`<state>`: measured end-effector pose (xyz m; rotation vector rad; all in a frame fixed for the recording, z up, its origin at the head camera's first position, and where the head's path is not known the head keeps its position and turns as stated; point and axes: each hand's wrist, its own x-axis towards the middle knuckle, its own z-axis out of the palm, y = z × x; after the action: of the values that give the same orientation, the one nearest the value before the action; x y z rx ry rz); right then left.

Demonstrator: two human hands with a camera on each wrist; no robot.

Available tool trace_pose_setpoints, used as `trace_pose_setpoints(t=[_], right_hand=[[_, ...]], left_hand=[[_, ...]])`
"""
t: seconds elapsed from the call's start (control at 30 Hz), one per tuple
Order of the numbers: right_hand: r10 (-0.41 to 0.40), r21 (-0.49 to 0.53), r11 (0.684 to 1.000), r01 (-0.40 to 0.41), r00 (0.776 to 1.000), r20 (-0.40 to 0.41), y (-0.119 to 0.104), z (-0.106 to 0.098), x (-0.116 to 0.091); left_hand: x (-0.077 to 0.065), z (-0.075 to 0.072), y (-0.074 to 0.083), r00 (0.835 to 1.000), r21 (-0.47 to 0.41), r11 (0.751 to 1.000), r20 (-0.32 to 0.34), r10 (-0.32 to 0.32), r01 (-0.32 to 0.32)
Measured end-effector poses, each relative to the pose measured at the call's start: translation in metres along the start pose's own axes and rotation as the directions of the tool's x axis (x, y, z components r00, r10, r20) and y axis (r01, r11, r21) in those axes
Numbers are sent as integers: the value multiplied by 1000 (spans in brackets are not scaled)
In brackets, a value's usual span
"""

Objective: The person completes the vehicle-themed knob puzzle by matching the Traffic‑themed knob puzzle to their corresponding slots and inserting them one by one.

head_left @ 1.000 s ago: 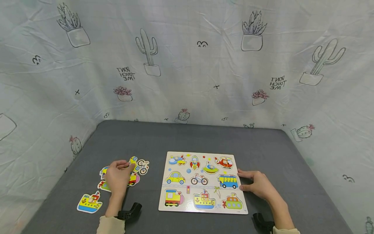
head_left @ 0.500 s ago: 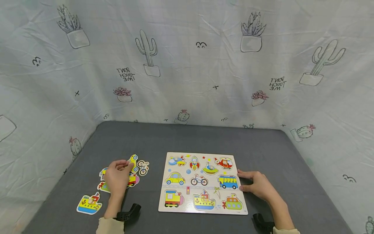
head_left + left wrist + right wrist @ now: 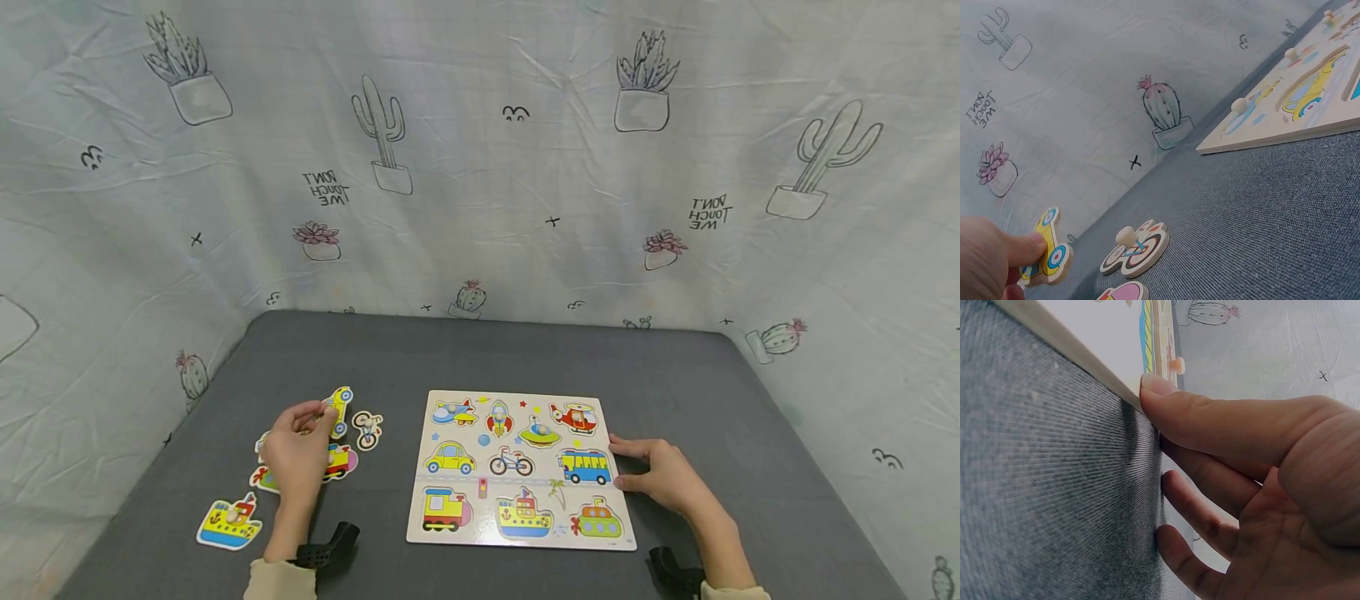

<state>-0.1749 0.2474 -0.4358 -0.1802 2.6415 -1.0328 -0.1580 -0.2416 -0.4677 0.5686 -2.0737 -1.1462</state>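
"One yellow car piece [image 3: 341, 410], tilted steeply, wheels facing the puzzle board [image 3: 483, 521]. What holds it?"

"Left hand [image 3: 298, 454]. Grip clamped on the car: thumb against its painted face, plain in the left wrist view. Fingers behind mostly hidden."

"Clear of the tabletop [image 3: 495, 350]?"

"Cannot tell from these angles."

"Neighbours?"

"Bicycle piece [image 3: 367, 430] flat, just beside the car on the right, round knob [image 3: 1125, 235] up. Train piece [image 3: 342, 461] partly covered by the left hand; submarine piece [image 3: 264, 478] likewise, on the hand's other side. Pale sliver of another piece [image 3: 260, 447] there too, too hidden to name. Boat piece [image 3: 228, 522] lies apart, farther left and nearer the person."

"Other grip?"

"Right hand [image 3: 663, 475] at the board's right edge, level with the bus recess [image 3: 585, 466]. Thumb and forefinger spread apart, thumb touching the edge. Remaining fingers loosely bent in the right wrist view."

"And the board?"

"Flat on the tabletop, well right of the loose pieces. Airplane piece [image 3: 453, 412], rocket piece [image 3: 499, 419], flying saucer piece [image 3: 540, 432] and helicopter piece [image 3: 576, 418] seated along the far side. Car recess [image 3: 450, 457] below the airplane, visibly sunken; bicycle recess [image 3: 512, 461] right of it."

"Backdrop?"

"Pale cloth [image 3: 450, 150], printed with potted cacti."
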Motion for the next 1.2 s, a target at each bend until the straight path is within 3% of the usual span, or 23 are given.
trace_pose_setpoints(t=[0.2, 0.47, 0.7, 1.07, 1.2], right_hand=[[-9, 3, 1000, 9, 1000, 0, 0, -1, 0], [-12, 12, 1000, 12, 1000, -2, -1, -1, 0], [-1, 4, 1000, 1, 1000, -2, -2, -1, -1], [5, -1, 1000, -5, 1000, 8, -1, -2, 0], [7, -12, 1000, -7, 1000, 10, -1, -2, 1]], left_hand=[[0, 1, 3, 999, -49, 998, 34, 41, -40], [-5, 3, 12, 985, -176, 982, 149, 93, -66], [-12, 7, 22, 970, -167, 981, 204, 131, -97], [-22, 13, 33, 935, -196, 970, 294, 198, -143], [-27, 16, 35, 903, -220, 962, 359, 236, -164]])
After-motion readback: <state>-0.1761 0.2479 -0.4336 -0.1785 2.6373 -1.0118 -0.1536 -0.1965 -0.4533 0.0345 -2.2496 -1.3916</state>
